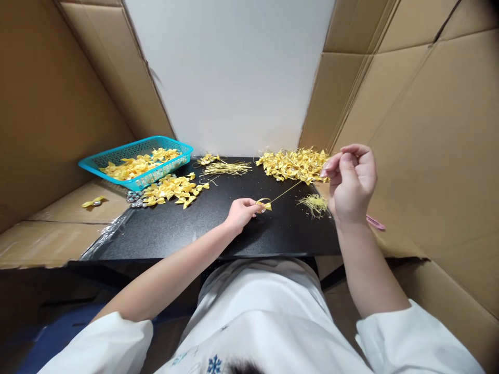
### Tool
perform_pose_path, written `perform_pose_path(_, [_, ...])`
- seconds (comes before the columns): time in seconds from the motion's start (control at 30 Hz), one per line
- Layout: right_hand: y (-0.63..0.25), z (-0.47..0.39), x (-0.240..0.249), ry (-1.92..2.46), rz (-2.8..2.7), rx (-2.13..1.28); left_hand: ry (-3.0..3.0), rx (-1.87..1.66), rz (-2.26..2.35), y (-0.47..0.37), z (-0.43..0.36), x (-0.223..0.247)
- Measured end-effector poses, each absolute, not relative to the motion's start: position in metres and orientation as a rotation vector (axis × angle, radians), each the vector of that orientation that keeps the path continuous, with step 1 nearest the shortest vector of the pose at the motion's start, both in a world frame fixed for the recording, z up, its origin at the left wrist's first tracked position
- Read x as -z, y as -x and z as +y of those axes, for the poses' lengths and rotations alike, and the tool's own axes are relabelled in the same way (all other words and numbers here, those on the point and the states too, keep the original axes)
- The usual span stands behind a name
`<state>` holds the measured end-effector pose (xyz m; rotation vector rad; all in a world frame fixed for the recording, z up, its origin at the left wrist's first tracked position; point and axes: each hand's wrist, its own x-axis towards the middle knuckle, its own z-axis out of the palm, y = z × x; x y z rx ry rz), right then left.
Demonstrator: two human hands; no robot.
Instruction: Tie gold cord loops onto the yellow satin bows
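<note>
My left hand (244,213) pinches a small yellow ribbon bow (267,206) above the middle of the black table. A loop of thin gold cord (286,191) curves over the bow, and a length of it runs taut up to the right. My right hand (353,179) is raised at that side with its fingers closed, and the cord runs toward them; its far end is lost in front of the bow pile. Just beyond the cord lies a large heap of finished-looking yellow bows (294,163). Short cord clippings (315,205) lie below my right hand.
A turquoise basket (93,167) holding yellow bows stands at the back left. Loose bows (175,189) and silvery beads (135,199) lie before it. Uncut-looking gold cords (228,168) lie at the back middle. A pink tool (375,223) rests at right. Cardboard walls (436,114) enclose the table.
</note>
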<state>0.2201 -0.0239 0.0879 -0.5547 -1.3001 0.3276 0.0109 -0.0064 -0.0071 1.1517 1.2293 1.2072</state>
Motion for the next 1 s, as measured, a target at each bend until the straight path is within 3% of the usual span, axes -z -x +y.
perform_pose_path(0.53, [-0.216,-0.024,-0.091,0.488,-1.206,-0.447,-1.193,-1.203,1.213,-0.01,-0.005,0.011])
perform_pose_path(0.83, [-0.162,-0.032,-0.012,0.686,-1.407,-0.826,-1.121,-1.176,1.007,-0.01,-0.012,0.004])
perform_pose_path(1.0, [-0.16,-0.032,0.01,0.909,-1.593,-0.75,-1.147,-1.205,0.979,-0.008,-0.015,0.004])
